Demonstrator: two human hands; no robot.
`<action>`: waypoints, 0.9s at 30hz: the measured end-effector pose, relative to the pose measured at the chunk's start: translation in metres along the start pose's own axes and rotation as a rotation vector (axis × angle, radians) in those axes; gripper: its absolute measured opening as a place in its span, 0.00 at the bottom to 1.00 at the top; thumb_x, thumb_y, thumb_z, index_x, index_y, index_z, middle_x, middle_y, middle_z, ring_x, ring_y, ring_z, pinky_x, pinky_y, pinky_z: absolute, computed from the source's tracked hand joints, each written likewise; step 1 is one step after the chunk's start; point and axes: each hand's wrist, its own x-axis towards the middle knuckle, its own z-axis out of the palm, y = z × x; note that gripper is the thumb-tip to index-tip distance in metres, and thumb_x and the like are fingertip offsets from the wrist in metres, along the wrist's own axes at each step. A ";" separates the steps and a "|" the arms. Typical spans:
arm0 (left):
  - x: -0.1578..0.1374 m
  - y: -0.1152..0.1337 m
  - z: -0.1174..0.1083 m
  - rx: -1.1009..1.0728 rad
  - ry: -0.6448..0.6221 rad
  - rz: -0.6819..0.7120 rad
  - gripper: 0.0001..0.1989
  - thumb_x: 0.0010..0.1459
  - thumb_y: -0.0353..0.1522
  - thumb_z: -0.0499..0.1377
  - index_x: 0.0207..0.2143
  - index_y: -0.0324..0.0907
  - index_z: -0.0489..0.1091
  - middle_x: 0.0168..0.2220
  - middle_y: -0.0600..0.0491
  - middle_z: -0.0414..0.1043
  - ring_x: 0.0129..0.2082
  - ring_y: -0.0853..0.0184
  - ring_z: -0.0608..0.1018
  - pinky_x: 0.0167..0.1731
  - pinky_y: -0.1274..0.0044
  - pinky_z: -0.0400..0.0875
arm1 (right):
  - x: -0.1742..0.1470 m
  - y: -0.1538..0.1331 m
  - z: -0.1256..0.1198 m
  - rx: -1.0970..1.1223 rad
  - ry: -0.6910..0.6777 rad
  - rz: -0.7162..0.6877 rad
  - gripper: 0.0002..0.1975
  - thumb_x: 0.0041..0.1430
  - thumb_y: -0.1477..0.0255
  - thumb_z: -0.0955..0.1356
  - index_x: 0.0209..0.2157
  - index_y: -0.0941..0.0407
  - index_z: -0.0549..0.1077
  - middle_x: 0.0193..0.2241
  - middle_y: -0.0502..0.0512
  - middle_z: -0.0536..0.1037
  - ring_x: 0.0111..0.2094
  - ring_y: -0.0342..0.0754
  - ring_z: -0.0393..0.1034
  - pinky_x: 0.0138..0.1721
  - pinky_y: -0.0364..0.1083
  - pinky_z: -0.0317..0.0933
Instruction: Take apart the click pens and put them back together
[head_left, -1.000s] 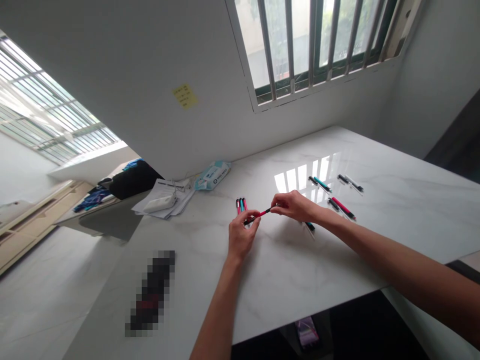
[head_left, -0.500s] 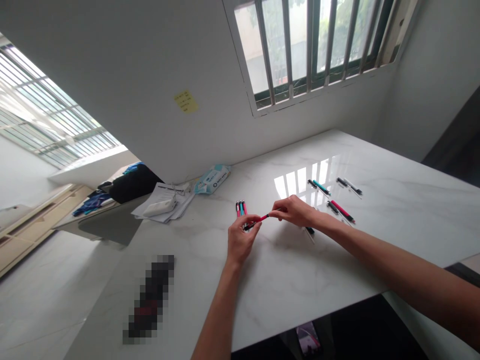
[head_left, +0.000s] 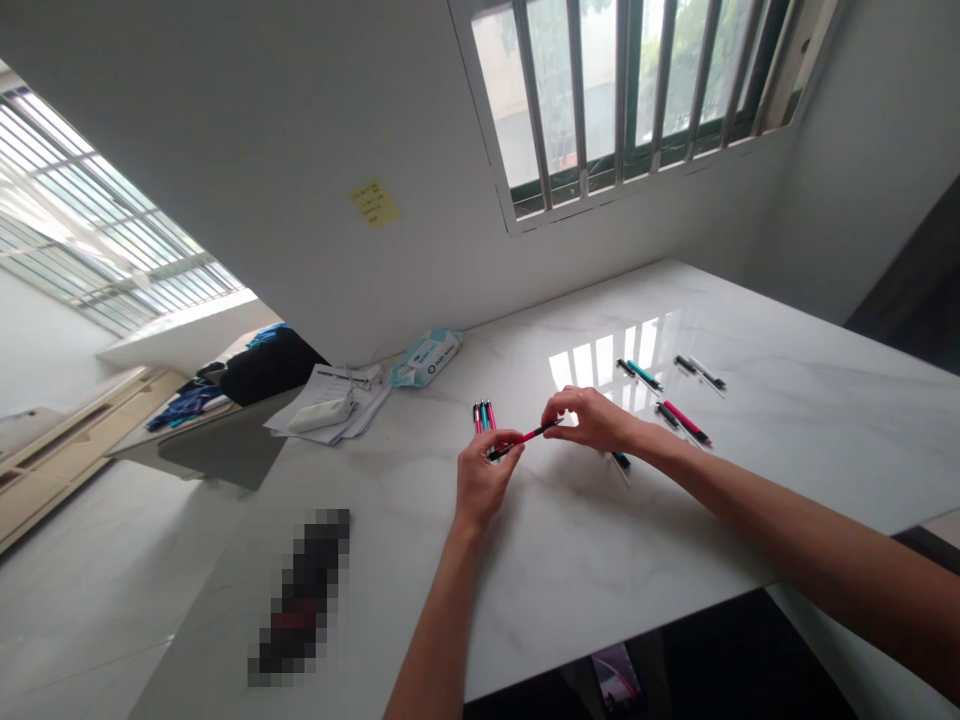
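Between both hands is a red-and-black pen (head_left: 532, 435), slanting up to the right above the tabletop. My left hand (head_left: 484, 482) is closed in a pinch around its lower left part. The thumb and forefinger of my right hand (head_left: 592, 420) pinch its black upper end. Just beyond my left hand several assembled pens (head_left: 484, 414), red and teal, lie side by side, their lower parts hidden by it. Partly behind my right wrist are a dark pen part (head_left: 621, 460) and a thin white refill.
On the white marbled table (head_left: 570, 590), a red barrel (head_left: 682, 420), a teal barrel (head_left: 643, 374) and a white barrel (head_left: 705, 372) lie with black parts to the right. A wipes pack (head_left: 427, 358) and papers (head_left: 360, 400) sit left, near the wall; a phone (head_left: 616, 678) is below the front edge.
My right hand's fingers have shifted slightly up and right along the pen, and more of its black end shows. My left hand keeps its pinch almost unmoved.
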 end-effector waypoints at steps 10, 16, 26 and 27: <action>0.001 0.003 -0.003 -0.049 -0.056 0.013 0.06 0.61 0.37 0.65 0.36 0.46 0.81 0.39 0.51 0.82 0.41 0.62 0.81 0.45 0.71 0.76 | 0.001 -0.012 -0.003 -0.063 -0.099 0.148 0.20 0.73 0.60 0.67 0.30 0.54 0.84 0.27 0.55 0.79 0.33 0.48 0.70 0.38 0.47 0.58; 0.001 0.001 -0.002 -0.094 -0.071 -0.009 0.08 0.57 0.33 0.65 0.41 0.46 0.80 0.40 0.51 0.81 0.42 0.63 0.82 0.44 0.72 0.75 | 0.000 -0.017 0.003 -0.010 -0.098 0.101 0.23 0.72 0.55 0.67 0.33 0.55 0.85 0.29 0.56 0.80 0.32 0.47 0.71 0.36 0.46 0.59; 0.005 -0.011 -0.006 -0.229 0.097 -0.077 0.15 0.60 0.38 0.60 0.46 0.44 0.78 0.45 0.47 0.80 0.46 0.61 0.81 0.44 0.72 0.77 | -0.005 -0.023 0.007 -0.066 -0.241 -0.011 0.08 0.64 0.64 0.76 0.39 0.52 0.87 0.35 0.56 0.81 0.32 0.47 0.72 0.35 0.45 0.60; 0.006 -0.013 -0.008 -0.238 0.128 -0.081 0.15 0.60 0.38 0.59 0.46 0.43 0.78 0.45 0.47 0.80 0.45 0.61 0.81 0.44 0.72 0.77 | -0.006 -0.023 0.008 -0.089 -0.235 -0.012 0.07 0.66 0.66 0.75 0.41 0.53 0.87 0.36 0.57 0.81 0.32 0.46 0.72 0.36 0.45 0.61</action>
